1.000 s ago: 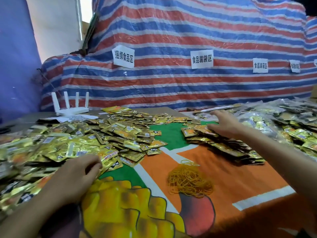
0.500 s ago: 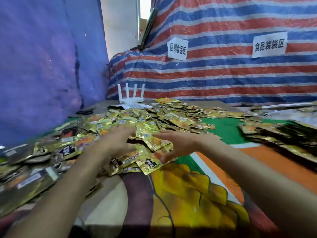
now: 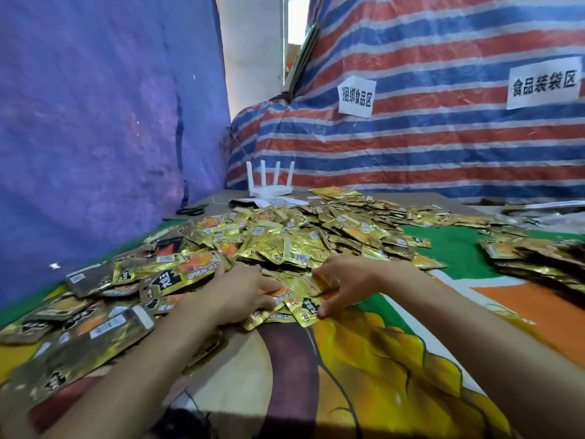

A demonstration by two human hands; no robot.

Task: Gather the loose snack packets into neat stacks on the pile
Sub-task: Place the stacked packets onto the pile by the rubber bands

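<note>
Most packets (image 3: 285, 245) loose: sprawled heap, left to mid table (image 3: 364, 369). Few rough stacks (image 3: 531, 261) far right, so I judge small share done, bulk to go. L hand (image 3: 234, 296) flat, pressing near-edge packets; R hand (image 3: 348, 280) pinches few beside it.

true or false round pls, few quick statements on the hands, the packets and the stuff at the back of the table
1. The left hand and the right hand both touch gold packets at the pile's near edge. True.
2. The white router sits on top of the pile. False: it stands on the table behind the pile.
3. Scissors lie near the blue sheet. True.
4. The right hand hovers empty in the air. False: its thumb and fingers pinch packets.
5. Two paper signs hang on the striped tarp. True.
</note>
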